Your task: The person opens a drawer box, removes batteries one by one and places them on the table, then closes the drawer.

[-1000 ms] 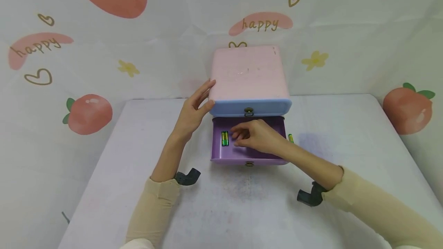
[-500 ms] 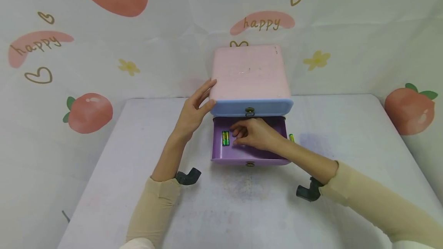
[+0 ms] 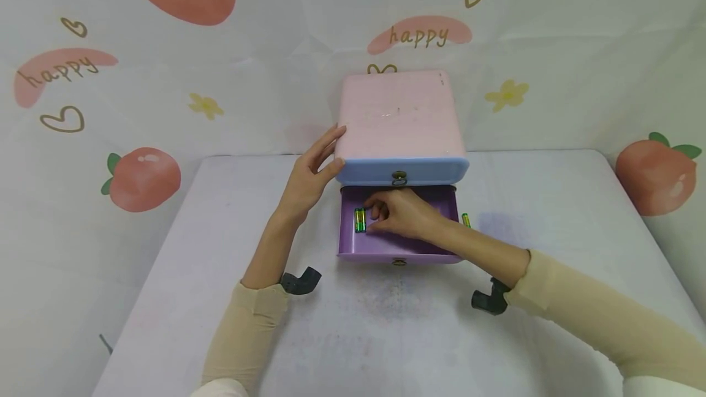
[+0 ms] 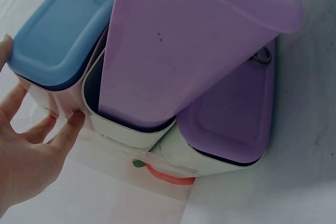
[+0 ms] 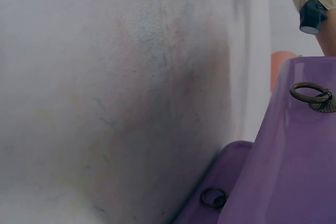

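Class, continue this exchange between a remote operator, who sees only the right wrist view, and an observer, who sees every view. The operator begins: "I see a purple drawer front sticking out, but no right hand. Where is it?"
Observer: The right hand is in the open purple drawer, its fingers toward the drawer's left side.
Operator: Is anything lying in there?
Observer: Yes, green batteries, side by side, just left of that hand's fingertips in the head view.
Operator: And the left hand, hidden from me: what is it touching?
Observer: The left side of the pink-topped cabinet.
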Available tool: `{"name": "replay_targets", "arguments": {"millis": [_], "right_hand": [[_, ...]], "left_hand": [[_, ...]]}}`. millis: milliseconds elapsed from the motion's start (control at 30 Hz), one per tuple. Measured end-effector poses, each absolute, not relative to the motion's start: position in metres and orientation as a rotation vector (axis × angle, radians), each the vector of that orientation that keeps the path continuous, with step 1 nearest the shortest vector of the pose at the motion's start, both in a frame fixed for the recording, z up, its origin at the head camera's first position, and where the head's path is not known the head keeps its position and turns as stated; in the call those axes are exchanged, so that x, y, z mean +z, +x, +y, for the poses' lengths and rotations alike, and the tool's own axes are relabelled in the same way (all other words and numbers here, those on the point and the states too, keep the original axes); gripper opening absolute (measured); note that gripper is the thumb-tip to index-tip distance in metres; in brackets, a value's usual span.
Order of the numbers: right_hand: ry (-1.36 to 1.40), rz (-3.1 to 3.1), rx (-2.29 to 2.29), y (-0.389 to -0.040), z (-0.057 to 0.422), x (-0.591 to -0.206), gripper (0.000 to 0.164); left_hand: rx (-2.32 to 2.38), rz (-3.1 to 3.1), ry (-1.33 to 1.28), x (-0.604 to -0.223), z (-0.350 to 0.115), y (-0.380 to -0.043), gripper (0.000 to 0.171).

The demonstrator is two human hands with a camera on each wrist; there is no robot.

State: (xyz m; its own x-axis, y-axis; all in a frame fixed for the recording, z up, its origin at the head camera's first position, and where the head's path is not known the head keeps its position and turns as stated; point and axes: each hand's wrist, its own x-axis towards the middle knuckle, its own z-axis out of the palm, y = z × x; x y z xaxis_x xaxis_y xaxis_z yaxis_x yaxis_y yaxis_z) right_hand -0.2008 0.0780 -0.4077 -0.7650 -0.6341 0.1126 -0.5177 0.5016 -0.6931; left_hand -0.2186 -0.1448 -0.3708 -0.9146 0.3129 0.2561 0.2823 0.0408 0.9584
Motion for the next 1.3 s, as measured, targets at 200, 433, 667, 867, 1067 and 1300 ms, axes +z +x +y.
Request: {"name": "replay_targets", "arguments": {"millis": [200,433,667,867,1067,1300], "right_hand": [[-1.035,2.602,-1.082,-0.2010,0.0744,-0.4089,0.043],[-1.075,2.665,-1.012,-0.2000,0.0712,-0.4093,0.046],[-1.084,2.696,-0.972,-0.1990,0.0698,-0.4086,0.046],[-1.087,2.697,-0.959,-0.2007,0.0688,-0.4095,0.042],[-1.104,2.671,-0.994,-0.2014,0.0712,-0.4095,0.041],[-1.120,2.627,-1.043,-0.2014,0.0747,-0.4089,0.040]], "left_hand": [[2.064,2.246,0.649,-0.3718,-0.1448,-0.2190,0.055],[2.057,2.258,0.656,-0.3713,-0.1450,-0.2186,0.054],[2.065,2.248,0.654,-0.3719,-0.1450,-0.2182,0.053],[2.074,2.238,0.651,-0.3719,-0.1443,-0.2175,0.052],[2.083,2.234,0.647,-0.3717,-0.1438,-0.2175,0.053],[2.073,2.253,0.643,-0.3722,-0.1440,-0.2180,0.051]]}}
